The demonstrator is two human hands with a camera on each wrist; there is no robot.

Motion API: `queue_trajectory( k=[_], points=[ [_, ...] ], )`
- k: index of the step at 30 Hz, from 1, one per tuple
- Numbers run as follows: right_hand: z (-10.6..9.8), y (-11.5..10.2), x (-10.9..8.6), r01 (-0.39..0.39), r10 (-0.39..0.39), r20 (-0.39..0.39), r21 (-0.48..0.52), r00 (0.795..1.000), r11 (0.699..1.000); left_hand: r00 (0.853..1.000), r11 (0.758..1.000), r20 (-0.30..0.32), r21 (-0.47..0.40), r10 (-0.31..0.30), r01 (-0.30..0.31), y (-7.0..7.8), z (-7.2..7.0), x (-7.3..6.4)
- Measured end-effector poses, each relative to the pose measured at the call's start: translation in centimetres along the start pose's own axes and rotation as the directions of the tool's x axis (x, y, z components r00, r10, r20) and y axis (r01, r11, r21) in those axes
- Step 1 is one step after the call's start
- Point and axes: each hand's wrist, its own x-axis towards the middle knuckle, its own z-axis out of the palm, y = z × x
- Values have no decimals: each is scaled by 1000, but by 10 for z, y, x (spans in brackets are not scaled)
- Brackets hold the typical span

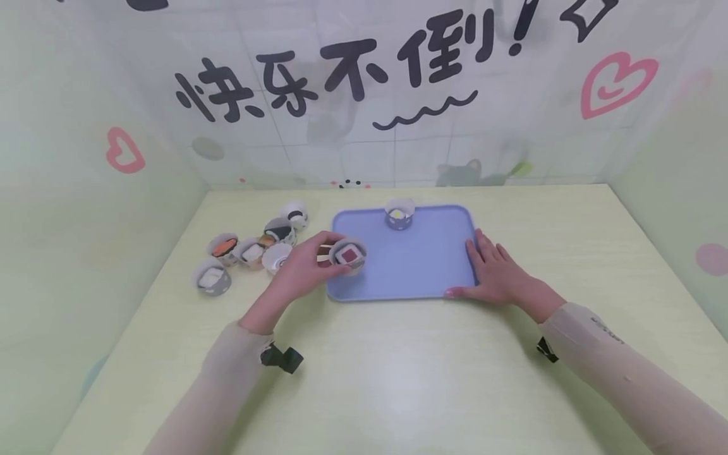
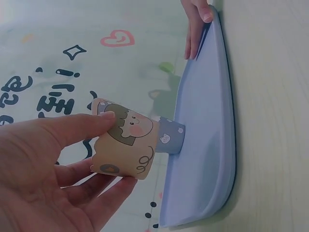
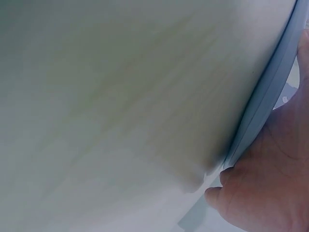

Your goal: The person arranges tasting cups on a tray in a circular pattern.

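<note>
My left hand (image 1: 307, 265) pinches a small paper cup (image 1: 348, 255) between thumb and fingers, over the left side of a blue tray (image 1: 421, 265). A white block topped by a dark red square sits inside the cup. The left wrist view shows a cartoon face on the tan cup (image 2: 128, 140). My right hand (image 1: 500, 272) rests at the tray's right edge with fingers spread and the thumb by the front right corner. Toward the tray's back stands another paper cup (image 1: 399, 215) holding a white and yellow piece.
Left of the tray, several filled paper cups stand clustered, including one with an orange piece (image 1: 224, 246) and one with white pieces (image 1: 212, 278). The pale table (image 1: 387, 373) meets a printed back wall (image 1: 370, 158) and walls at both sides.
</note>
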Motion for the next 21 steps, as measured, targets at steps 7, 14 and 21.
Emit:
queue_trajectory(
  k=[7, 14, 21],
  points=[
    [1, 1, 1, 1, -1, 2, 3, 1000, 1000, 1000, 1000, 2, 12, -27, 27, 9, 5, 13],
    [1, 1, 1, -3, 3, 2, 0, 1000, 1000, 1000, 1000, 1, -19, -7, 7, 16, 12, 30],
    [1, 1, 1, -5, 5, 6, 5, 1000, 1000, 1000, 999, 2, -28, 25, -25, 27, 20, 46]
  ],
)
